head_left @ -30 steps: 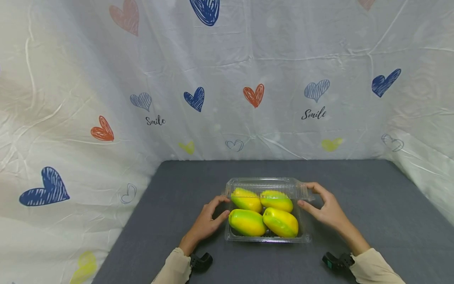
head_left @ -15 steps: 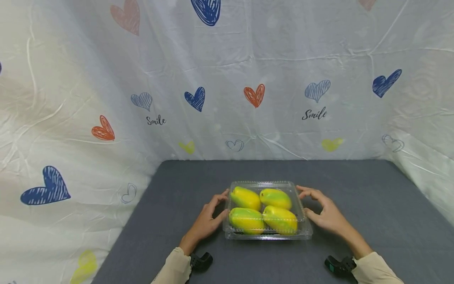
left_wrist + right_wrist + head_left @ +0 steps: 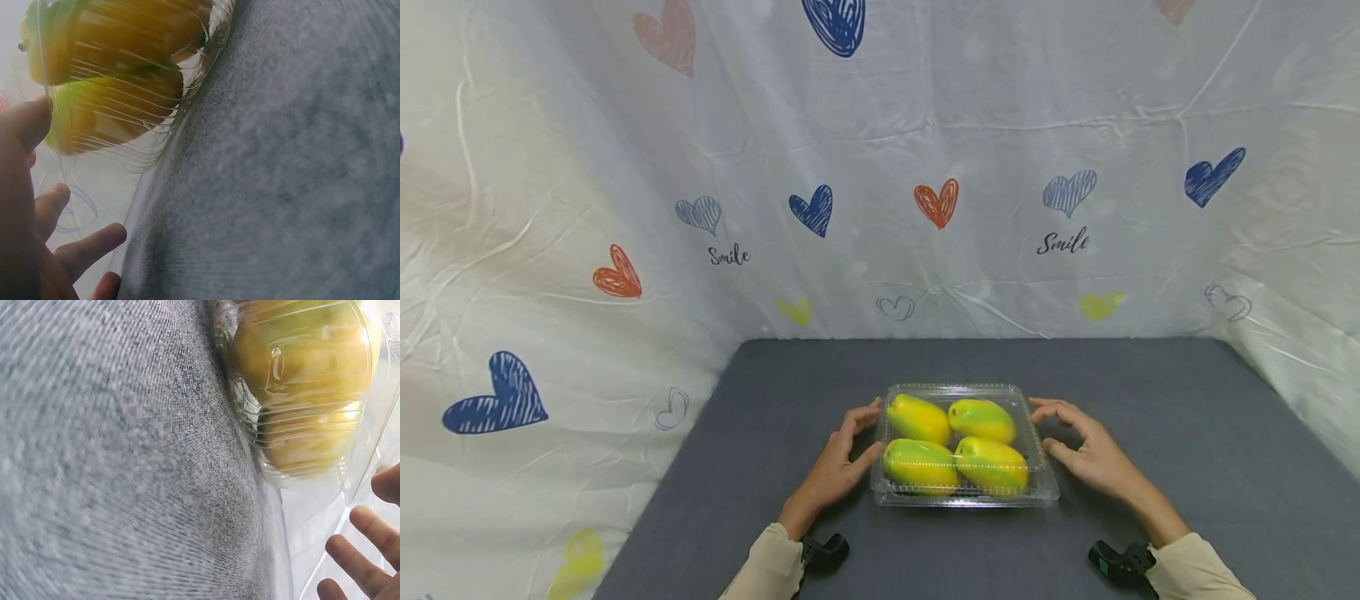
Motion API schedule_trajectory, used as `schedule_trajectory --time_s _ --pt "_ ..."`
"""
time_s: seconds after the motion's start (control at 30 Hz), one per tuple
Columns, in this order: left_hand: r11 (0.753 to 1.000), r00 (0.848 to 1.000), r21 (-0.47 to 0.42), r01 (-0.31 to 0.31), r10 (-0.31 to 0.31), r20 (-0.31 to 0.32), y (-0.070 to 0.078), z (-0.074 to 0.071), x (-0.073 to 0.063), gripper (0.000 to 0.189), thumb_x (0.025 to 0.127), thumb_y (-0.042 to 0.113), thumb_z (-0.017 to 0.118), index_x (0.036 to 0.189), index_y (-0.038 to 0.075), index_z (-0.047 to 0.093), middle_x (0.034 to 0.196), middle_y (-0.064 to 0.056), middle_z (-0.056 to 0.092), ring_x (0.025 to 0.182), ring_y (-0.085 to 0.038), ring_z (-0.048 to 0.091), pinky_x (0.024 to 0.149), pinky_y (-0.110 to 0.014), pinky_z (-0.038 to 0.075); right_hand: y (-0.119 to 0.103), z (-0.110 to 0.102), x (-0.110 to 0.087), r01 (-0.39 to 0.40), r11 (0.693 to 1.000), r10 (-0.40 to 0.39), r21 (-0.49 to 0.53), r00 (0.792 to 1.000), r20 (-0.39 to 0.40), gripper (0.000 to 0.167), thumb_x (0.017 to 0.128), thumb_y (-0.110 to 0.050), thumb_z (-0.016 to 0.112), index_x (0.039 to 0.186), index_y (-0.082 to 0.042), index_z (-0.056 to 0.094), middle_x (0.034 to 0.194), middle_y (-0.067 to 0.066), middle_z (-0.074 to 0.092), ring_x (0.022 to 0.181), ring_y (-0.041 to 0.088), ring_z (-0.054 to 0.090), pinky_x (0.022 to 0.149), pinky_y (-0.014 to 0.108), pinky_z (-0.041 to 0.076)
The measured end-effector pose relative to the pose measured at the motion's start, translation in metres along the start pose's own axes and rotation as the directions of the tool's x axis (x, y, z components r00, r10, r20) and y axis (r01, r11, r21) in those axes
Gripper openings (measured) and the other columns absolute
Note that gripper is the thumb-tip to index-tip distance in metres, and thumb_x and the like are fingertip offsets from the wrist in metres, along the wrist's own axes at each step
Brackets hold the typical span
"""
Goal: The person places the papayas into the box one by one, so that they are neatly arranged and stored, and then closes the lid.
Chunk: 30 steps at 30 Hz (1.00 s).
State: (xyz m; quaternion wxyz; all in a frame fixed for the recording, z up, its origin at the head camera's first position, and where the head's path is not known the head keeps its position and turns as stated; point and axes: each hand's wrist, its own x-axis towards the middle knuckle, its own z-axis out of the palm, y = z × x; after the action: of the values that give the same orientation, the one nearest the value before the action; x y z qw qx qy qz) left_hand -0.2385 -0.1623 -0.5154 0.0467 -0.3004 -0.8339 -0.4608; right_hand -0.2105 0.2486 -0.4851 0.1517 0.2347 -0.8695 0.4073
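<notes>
A clear plastic clamshell box (image 3: 966, 502) stands on the table, its ribbed lid (image 3: 1036, 473) lying over the base. Inside are several yellow-green mangoes (image 3: 921, 467) in two rows, seen through the plastic. My left hand (image 3: 835, 467) is at the box's left side, with thumb and forefinger spread along the lid edge; the left wrist view has the thumb (image 3: 34, 122) right at that edge. On the opposite side, my right hand (image 3: 1093, 450) has its fingers loosely spread by the lid's right edge. Its fingertips (image 3: 340, 547) show apart from one another in the right wrist view.
A dark grey cloth covers the table (image 3: 1187, 433). Behind and to the left hangs a white curtain (image 3: 865, 125) printed with hearts and the word Smile. Each wrist wears a black camera mount (image 3: 826, 553).
The lid, raised toward the back with my right hand at its corner, has come down over the front mangoes. My right hand's fingers have eased off the lid's corner. My left hand has barely moved.
</notes>
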Motion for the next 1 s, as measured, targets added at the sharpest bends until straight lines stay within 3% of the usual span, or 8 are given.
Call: schedule_trajectory --time_s 0.23,0.4,0.53,0.73,0.87,1.0 --pt "0.994 0.994 0.0 -0.106 0.106 0.001 -0.002 0.0 0.002 0.045 0.109 0.011 0.044 0.153 0.021 0.039 0.167 -0.011 0.031 0.145 -0.034 0.046 0.112 -0.057 0.042 -0.002 0.0 -0.003 -0.022 0.998 0.021 0.051 1.0 0.01 0.03 0.098 -0.003 0.065 0.121 -0.021 0.065 0.139 0.014 0.064 0.121 -0.017 0.048 0.089 0.03 0.051" --pt "0.991 0.992 -0.024 -0.129 0.129 -0.004 0.001 -0.002 0.001 0.044 0.109 0.008 0.039 0.152 0.017 0.042 0.166 -0.014 0.033 0.146 -0.034 0.044 0.115 -0.046 0.042 -0.004 -0.002 -0.004 0.019 0.994 -0.02 0.105 1.0 0.013 0.031 0.099 0.0 0.062 0.125 -0.015 0.064 0.137 0.01 0.064 0.118 -0.012 0.052 0.087 0.026 0.049" --pt "0.991 0.991 -0.019 -0.135 0.135 0.016 0.001 -0.004 0.0 0.046 0.108 0.012 0.046 0.153 0.019 0.04 0.166 -0.011 0.034 0.148 -0.031 0.043 0.116 -0.052 0.039 -0.006 -0.005 -0.006 0.017 0.987 -0.025 0.159 0.998 0.049 0.034 0.1 0.001 0.057 0.131 -0.01 0.061 0.132 -0.004 0.064 0.113 -0.007 0.057 0.087 0.026 0.05" --pt "0.988 0.987 0.003 -0.156 0.155 0.047 0.0 -0.006 -0.001 0.058 0.101 0.017 0.059 0.154 0.018 0.036 0.166 -0.011 0.034 0.148 -0.03 0.044 0.113 -0.066 0.034 -0.005 -0.009 -0.012 -0.019 0.971 -0.021 0.238 0.986 0.164 0.045 0.1 -0.001 0.057 0.143 -0.007 0.049 0.13 0.01 0.061 0.107 0.003 0.062 0.083 0.028 0.054" --pt "0.988 0.987 -0.012 -0.154 0.155 0.051 0.0 -0.006 0.0 0.06 0.099 0.015 0.061 0.154 0.017 0.037 0.163 -0.01 0.039 0.147 -0.029 0.045 0.116 -0.058 0.036 -0.002 -0.012 -0.015 -0.083 0.919 -0.032 0.385 0.959 0.281 0.057 0.1 0.001 0.053 0.153 -0.004 0.033 0.119 0.018 0.062 0.096 0.012 0.065 0.078 0.03 0.054" --pt "0.991 0.99 -0.02 -0.129 0.13 0.046 0.002 -0.006 -0.001 0.059 0.099 0.016 0.061 0.154 0.018 0.038 0.159 -0.005 0.045 0.145 -0.029 0.046 0.117 -0.053 0.037 0.0 -0.015 -0.016 -0.156 0.831 -0.083 0.534 0.915 0.396 0.067 0.101 0.004 0.049 0.159 -0.003 0.016 0.102 0.016 0.065 0.085 0.019 0.065 0.072 0.037 0.053"
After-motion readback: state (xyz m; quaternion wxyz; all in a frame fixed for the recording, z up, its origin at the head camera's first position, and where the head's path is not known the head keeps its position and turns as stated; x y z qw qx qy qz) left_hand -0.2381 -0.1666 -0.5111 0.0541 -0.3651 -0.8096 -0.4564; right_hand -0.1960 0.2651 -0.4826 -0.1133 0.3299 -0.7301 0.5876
